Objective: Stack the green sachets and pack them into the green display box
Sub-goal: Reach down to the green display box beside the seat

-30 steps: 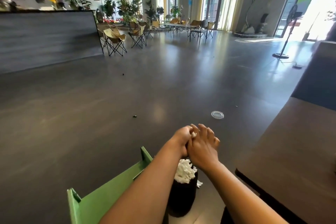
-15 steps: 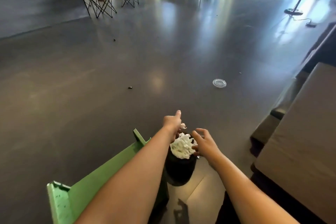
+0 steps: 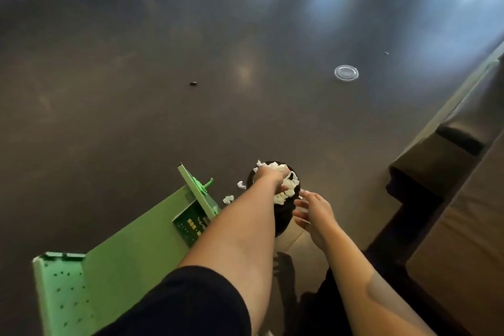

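Note:
A black bin, heaped with crumpled white paper, stands on the dark floor. My left hand reaches down into that paper, and its fingers are buried in it. My right hand hovers at the bin's right side with spread fingers, holding nothing. On the green table to the left lies a dark green printed box, partly hidden by my left arm. No green sachets are plainly visible.
A green upright panel with a clip stands at the table's far end. Two white paper scraps lie on the floor by the bin. A clear plastic lid lies farther off. Brown upholstered furniture fills the right side.
My head has tilted down, so the room is out of view. My left hand has dropped into the bin's paper. My right hand has drawn back to the bin's right side.

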`<state>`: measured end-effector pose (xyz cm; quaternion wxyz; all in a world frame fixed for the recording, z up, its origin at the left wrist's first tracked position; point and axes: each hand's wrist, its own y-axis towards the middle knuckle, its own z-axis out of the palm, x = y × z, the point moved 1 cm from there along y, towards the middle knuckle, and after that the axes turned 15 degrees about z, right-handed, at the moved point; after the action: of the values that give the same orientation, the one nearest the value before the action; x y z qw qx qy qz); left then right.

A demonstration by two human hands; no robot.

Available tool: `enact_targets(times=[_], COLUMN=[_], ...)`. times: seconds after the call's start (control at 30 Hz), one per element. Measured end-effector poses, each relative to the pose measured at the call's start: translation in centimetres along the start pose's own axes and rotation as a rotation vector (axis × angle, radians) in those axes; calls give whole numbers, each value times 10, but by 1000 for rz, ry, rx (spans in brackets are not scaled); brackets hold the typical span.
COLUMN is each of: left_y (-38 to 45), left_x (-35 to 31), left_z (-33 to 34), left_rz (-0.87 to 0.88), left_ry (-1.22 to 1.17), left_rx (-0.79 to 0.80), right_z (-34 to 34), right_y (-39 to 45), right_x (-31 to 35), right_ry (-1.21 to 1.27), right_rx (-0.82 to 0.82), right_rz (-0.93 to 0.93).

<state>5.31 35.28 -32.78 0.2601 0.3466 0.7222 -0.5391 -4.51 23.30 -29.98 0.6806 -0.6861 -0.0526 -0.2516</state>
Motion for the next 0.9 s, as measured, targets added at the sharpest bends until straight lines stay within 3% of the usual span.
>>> enact_targets(times=[0.2,0.53,0.73,0.9], left_y=[6,145,28,11], left_x=[26,139,50,42], left_z=[15,47,18,9], left_rz=[-57,-159,-242,-244], left_ry=[155,-190,-450,-480], left_rx=[-89,-157,-48,-46], right_z=[-5,-7,-10,-9], right_y=[21,29,27,21], right_x=[1,14,13,8], right_ry=[91,106,114,108], right_rx=[-2,46,39,29], right_rz=[64,99,110,116])
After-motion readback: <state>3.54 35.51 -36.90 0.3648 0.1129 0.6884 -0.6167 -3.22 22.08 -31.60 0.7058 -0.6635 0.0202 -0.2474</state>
